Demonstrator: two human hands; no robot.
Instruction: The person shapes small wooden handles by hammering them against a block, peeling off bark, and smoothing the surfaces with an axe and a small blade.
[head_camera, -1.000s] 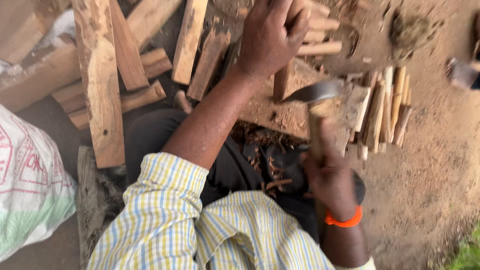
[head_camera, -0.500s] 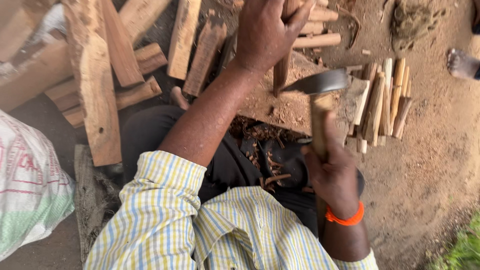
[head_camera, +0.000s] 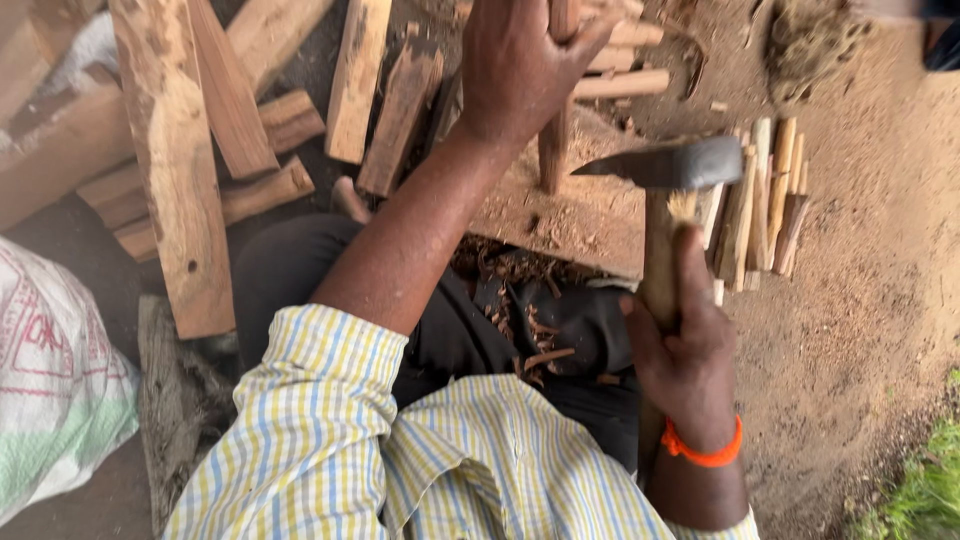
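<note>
My left hand (head_camera: 520, 70) grips a narrow wooden stick (head_camera: 553, 150) and holds it upright on a flat wooden block (head_camera: 570, 215). My right hand (head_camera: 680, 350), with an orange band at the wrist, is shut on the wooden handle of a small axe (head_camera: 668, 165). The axe's grey metal head hangs just right of the stick, its edge pointing toward it, a little apart from the wood. Wood chips (head_camera: 520, 330) lie on my dark lap below the block.
A neat bundle of split sticks (head_camera: 765, 205) lies right of the block on the dirt. Rough planks and logs (head_camera: 180, 160) are piled at the left and top. A white sack (head_camera: 50, 390) sits at the far left. Grass (head_camera: 925, 490) shows at the bottom right.
The axe head has lifted slightly and stayed beside the stick. My left hand has kept its grip on the upright stick. The view has shifted a little.
</note>
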